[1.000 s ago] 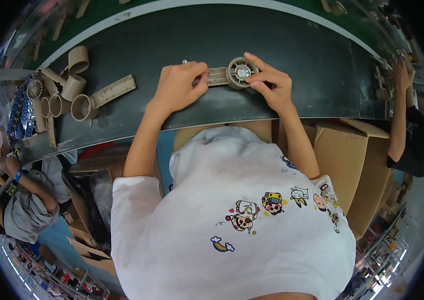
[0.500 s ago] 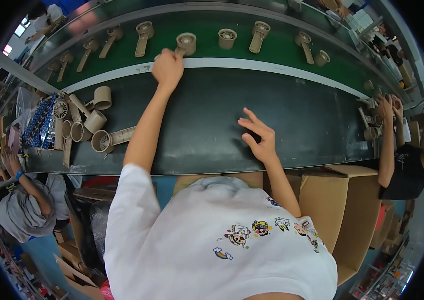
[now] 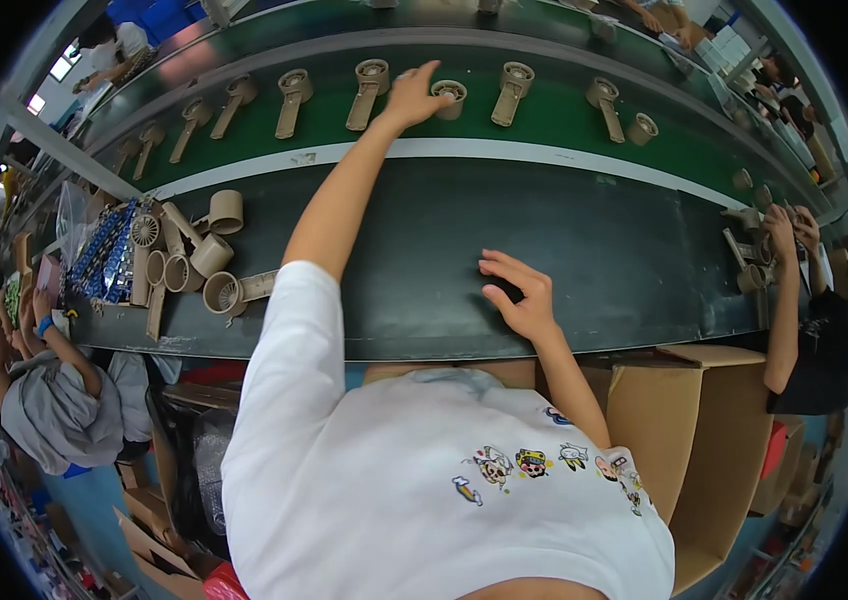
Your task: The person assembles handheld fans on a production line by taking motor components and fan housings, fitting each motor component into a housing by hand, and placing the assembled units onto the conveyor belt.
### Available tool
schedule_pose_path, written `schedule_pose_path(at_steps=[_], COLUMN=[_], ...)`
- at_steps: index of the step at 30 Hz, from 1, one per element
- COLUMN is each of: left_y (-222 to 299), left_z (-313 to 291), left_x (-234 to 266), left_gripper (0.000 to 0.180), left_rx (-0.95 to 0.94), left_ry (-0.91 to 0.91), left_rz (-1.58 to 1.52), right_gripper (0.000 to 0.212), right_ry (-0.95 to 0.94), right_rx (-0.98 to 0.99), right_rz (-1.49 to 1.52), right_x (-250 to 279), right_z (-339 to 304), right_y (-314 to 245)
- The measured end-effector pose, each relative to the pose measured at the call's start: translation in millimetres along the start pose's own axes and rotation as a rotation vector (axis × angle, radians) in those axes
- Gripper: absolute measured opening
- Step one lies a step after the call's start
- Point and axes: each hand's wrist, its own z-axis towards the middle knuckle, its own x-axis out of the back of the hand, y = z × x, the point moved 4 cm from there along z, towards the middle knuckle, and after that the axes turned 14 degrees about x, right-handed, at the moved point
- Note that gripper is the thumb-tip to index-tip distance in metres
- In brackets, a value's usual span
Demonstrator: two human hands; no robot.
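Over the green belt [image 3: 414,135], my left hand [image 3: 410,98] reaches out with thumb and fingers apart. Its fingertips are at the left side of a short round beige fan housing [image 3: 451,101]; whether they touch it I cannot tell. Just left of that hand lies a beige handheld fan [image 3: 369,92] with its handle toward me. To the right is another handheld fan [image 3: 513,94]. My right hand [image 3: 527,298] hovers over the dark tabletop [image 3: 424,240] near its front edge, fingers loosely curved and apart, holding nothing.
More beige fans line the belt on both sides. At the left of the tabletop is a pile of beige fan parts [image 3: 212,255] beside blue-patterned pieces [image 3: 102,255]. A cardboard box [image 3: 656,420] stands below the right edge. Co-workers [image 3: 44,400] sit at both sides.
My left hand has let go of the handheld fan and moved right to the round housing, its fingers spreading. My right hand's fingers have drawn slightly closer together.
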Motion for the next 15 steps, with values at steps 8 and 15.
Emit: schedule_pose_path(at_steps=[8, 15], left_y=[51.1, 116.7], left_z=[-36.1, -208.0], left_x=[-4.8, 47.4], left_gripper=[0.048, 0.052], left_rx=[0.402, 0.280], left_ry=[-0.182, -0.342], left_rz=[0.349, 0.101], right_gripper=[0.033, 0.082], right_ry=[0.321, 0.153], right_rx=[0.005, -0.124], right_rz=[-0.147, -0.201], right_x=[12.9, -12.9], right_z=[-9.8, 8.0], right_y=[-7.8, -16.3])
